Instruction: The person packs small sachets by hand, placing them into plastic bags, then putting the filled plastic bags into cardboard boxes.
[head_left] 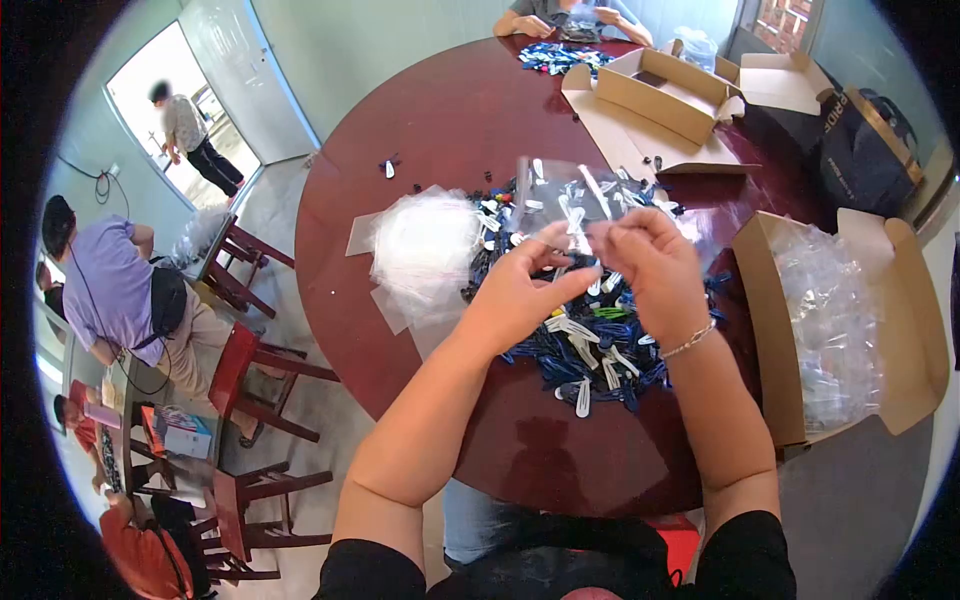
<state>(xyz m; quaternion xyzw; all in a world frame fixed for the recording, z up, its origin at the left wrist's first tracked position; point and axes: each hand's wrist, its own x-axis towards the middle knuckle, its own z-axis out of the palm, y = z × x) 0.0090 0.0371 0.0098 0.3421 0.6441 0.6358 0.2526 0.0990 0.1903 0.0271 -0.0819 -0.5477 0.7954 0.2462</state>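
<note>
My left hand [522,290] and my right hand [655,265] meet above a pile of snap hair clips [590,345], mostly dark blue and white. Between them they hold a small clear plastic bag [545,190], which stands up beyond my fingers. The right fingers are pinched at its near edge. My left fingers close on its lower left part, with the thumb stretched towards the right hand. Whether a clip is also in the left fingers is hard to make out. Left of the pile lies a stack of clear flat bags [425,245].
On the right stands an open cardboard box [775,340] holding clear bags. Flattened and open cardboard boxes [660,95] lie at the back. Across the round table [350,190], a person [580,18] handles a bag beside more clips. Red stools [260,385] and seated people are left.
</note>
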